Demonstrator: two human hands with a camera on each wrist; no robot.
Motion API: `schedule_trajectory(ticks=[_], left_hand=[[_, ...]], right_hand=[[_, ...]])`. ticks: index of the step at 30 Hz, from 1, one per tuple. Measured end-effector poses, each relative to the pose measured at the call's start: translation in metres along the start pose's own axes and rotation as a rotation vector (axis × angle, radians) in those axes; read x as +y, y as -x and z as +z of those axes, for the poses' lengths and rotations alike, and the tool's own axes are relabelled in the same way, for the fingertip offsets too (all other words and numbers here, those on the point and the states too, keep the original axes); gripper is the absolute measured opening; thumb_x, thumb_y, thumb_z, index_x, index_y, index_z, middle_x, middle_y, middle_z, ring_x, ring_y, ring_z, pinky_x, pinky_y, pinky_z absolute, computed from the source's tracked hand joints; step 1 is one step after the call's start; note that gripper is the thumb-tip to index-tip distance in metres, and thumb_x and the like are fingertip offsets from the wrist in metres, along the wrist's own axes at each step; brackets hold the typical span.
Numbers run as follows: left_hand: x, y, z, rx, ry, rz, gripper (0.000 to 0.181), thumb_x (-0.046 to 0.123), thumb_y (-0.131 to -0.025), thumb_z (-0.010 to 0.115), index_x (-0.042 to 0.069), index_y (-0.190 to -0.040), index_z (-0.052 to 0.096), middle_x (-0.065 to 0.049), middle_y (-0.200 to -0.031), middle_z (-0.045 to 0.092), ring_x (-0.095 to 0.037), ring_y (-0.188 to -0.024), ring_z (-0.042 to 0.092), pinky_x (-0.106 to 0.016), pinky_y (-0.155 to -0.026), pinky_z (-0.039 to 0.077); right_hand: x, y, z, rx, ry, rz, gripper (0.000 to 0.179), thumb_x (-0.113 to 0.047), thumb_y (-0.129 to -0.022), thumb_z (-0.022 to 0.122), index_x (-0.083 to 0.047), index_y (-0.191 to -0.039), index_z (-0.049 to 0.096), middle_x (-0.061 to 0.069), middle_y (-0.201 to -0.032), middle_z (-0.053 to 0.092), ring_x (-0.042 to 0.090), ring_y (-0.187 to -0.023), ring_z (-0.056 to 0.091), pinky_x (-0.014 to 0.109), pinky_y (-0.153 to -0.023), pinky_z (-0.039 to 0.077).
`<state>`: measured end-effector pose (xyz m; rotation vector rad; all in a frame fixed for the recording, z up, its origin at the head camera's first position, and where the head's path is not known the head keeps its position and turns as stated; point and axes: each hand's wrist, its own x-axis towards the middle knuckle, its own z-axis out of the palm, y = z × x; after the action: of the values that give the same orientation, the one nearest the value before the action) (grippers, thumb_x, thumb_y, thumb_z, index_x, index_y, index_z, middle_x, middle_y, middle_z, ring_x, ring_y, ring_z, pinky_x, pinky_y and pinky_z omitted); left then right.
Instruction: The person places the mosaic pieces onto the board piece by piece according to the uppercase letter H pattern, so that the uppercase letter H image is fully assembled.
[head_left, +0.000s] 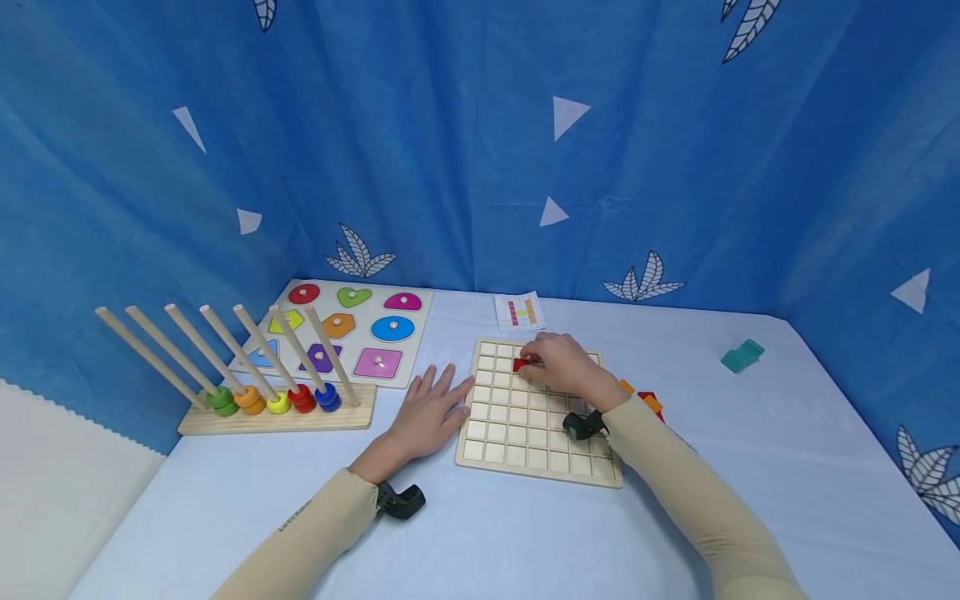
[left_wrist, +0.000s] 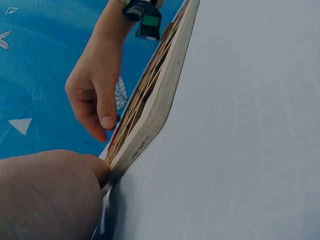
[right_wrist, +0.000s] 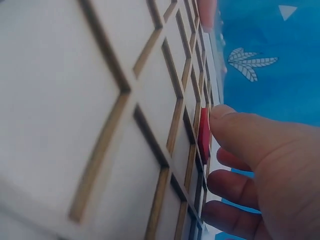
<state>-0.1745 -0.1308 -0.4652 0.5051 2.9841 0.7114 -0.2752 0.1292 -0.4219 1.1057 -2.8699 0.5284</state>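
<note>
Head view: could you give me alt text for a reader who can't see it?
A person's right hand has its fingertips at a red tile on a wooden grid board, while the left hand lies, fingers spread, at the board's left edge. A pattern card lies behind the board; a ring stand and a shape puzzle are to the left.

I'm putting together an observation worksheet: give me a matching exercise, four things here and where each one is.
Things:
1. red piece
2. pattern card
3. peg stand
4. teal object

Places:
A. off to the right, by itself
B. just in front of the shape puzzle
C. at the right hand's fingertips
D. just beyond the grid board

Pairs: 1-C, 2-D, 3-B, 4-A
</note>
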Motion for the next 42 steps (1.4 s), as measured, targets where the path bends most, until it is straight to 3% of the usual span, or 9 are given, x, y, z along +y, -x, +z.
schedule_trajectory(ticks=[11,26,34,42], left_hand=[[0.000,0.000,0.000,-0.001,-0.001,0.003,0.054,0.033,-0.105,0.050,0.017,-0.156,0.044,-0.022,-0.167,0.029,-0.050,-0.156,0.013,-0.066,-0.125,0.011],[0.001,-0.001,-0.001,-0.022,0.013,-0.016,0.055,0.038,-0.106,0.048,0.021,-0.157,0.042,-0.019,-0.168,0.025,-0.047,-0.158,0.009,-0.065,-0.126,0.009],[0.001,0.000,-0.001,-0.017,0.016,-0.013,0.055,0.036,-0.105,0.049,0.019,-0.157,0.043,-0.020,-0.168,0.026,-0.048,-0.158,0.010,-0.066,-0.125,0.010],[0.000,0.000,-0.001,-0.019,0.014,-0.012,0.055,0.035,-0.105,0.050,0.018,-0.157,0.043,-0.021,-0.168,0.025,-0.048,-0.157,0.010,-0.066,-0.125,0.009]], right_hand=[[0.008,0.025,-0.023,0.009,0.022,0.076,0.029,-0.018,-0.091,0.077,-0.003,-0.116,0.075,0.011,-0.102,0.073,0.022,-0.088,0.069,0.040,-0.079,0.058],[0.033,0.083,-0.047,0.031,0.061,0.172,0.029,-0.017,-0.089,0.078,-0.001,-0.113,0.075,0.010,-0.096,0.073,0.023,-0.083,0.067,0.039,-0.074,0.059],[0.040,0.105,-0.056,-0.002,0.076,0.278,0.032,-0.019,-0.088,0.079,-0.002,-0.116,0.074,0.010,-0.096,0.071,0.021,-0.082,0.063,0.032,-0.068,0.058],[0.042,0.124,-0.061,-0.010,0.088,0.331,0.035,-0.020,-0.087,0.080,-0.001,-0.116,0.074,0.009,-0.094,0.071,0.023,-0.085,0.065,0.039,-0.074,0.061]])
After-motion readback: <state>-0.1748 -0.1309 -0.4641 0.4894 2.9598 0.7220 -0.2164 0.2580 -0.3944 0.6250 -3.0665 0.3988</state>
